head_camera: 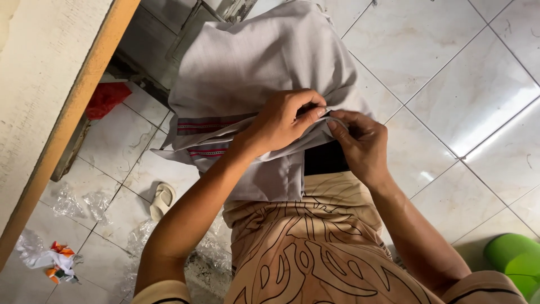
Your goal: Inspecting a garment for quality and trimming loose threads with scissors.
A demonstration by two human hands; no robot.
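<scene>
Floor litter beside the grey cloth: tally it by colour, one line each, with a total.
Red: 1, a red bag under the table edge
Clear: 2, plastic wrappers
White with orange: 1, crumpled wrapper
Cream: 1, sandal
Green: 1, green container
Total: 6

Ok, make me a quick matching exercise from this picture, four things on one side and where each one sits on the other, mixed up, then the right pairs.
Things:
1. grey garment
2. sandal
3. green object
4. red bag

Places:
A. bottom right corner of the floor
B. under the table edge, upper left
C. pinched by the left hand and right hand
D. on the tiles beside the left forearm

Pairs: 1-C, 2-D, 3-A, 4-B
</scene>
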